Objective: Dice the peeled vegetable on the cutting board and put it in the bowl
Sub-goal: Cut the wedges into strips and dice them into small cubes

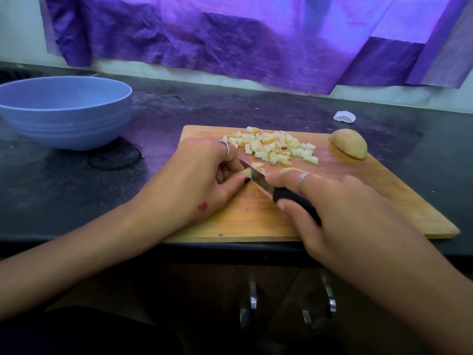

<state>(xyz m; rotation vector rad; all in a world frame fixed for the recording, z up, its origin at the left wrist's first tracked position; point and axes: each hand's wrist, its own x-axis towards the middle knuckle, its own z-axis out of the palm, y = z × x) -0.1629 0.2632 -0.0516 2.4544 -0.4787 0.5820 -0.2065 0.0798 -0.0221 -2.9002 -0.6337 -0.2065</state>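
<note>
Head view: left hand point(204, 175) pinches vegetable piece point(244, 172), right hand point(340, 213) grips knife point(271, 187).

This looks like a home kitchen. A dark stone-like counter point(230, 111), scuffed and dusty, runs along a pale wall, with cupboard doors below it carrying metal handles point(252, 301). A wooden cutting board point(243, 216) lies at the counter's front edge, a blue bowl point(64, 111) stands to its left, and a knife point(271, 185) is at work on it. Wrinkled purple cloth point(230, 42) (lit from behind, like a makeshift curtain) hangs on the wall.
</note>
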